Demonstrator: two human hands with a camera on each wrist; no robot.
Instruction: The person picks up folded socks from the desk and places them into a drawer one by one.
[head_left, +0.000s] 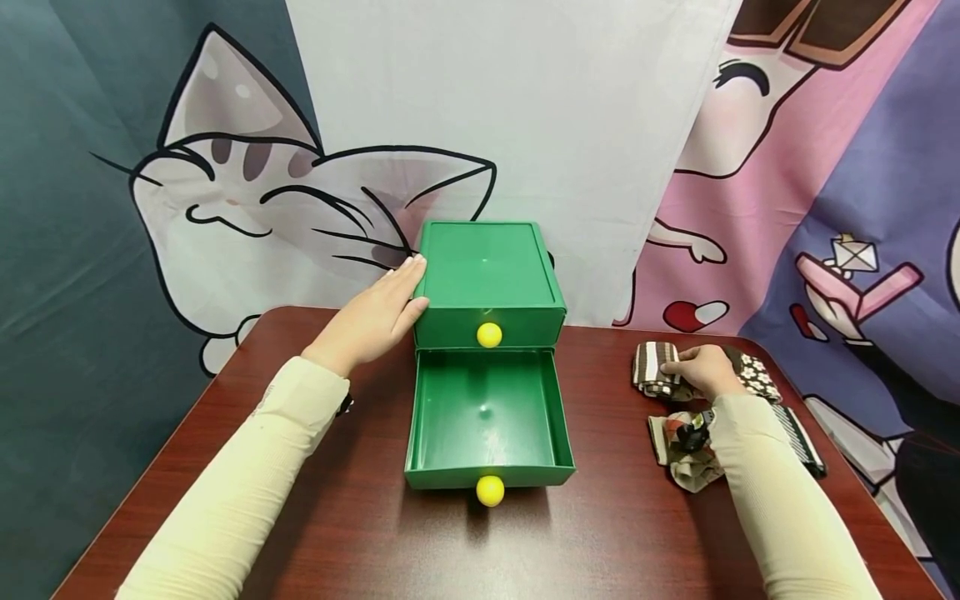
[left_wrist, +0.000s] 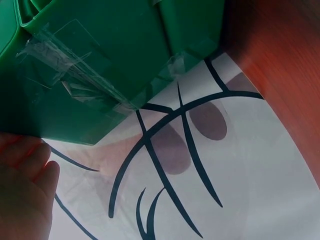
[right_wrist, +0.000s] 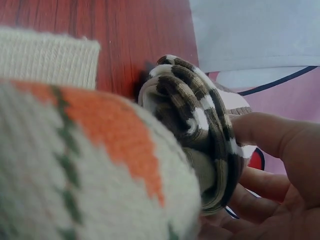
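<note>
My left hand [head_left: 378, 317] rests with straight fingers against the upper left side of a small green drawer cabinet [head_left: 483, 267]. Its lower drawer [head_left: 483, 446] is pulled out and holds nothing; the upper one is closed. At the right of the table, my right hand [head_left: 705, 371] grips a rolled brown-and-white striped sock [head_left: 654, 367]. In the right wrist view, thumb and fingers [right_wrist: 265, 132] hold the striped roll from the side. A cream sock [head_left: 693, 477] with an orange patch lies just in front, partly hidden by the wrist.
Beside the right hand lie a dark flowered sock [head_left: 759, 379] and a dark finely striped bundle [head_left: 801, 437]. Yellow ball knobs [head_left: 490, 491] sit on the drawer fronts. A cartoon-printed cloth [head_left: 585, 125] hangs behind the reddish-brown table [head_left: 360, 533].
</note>
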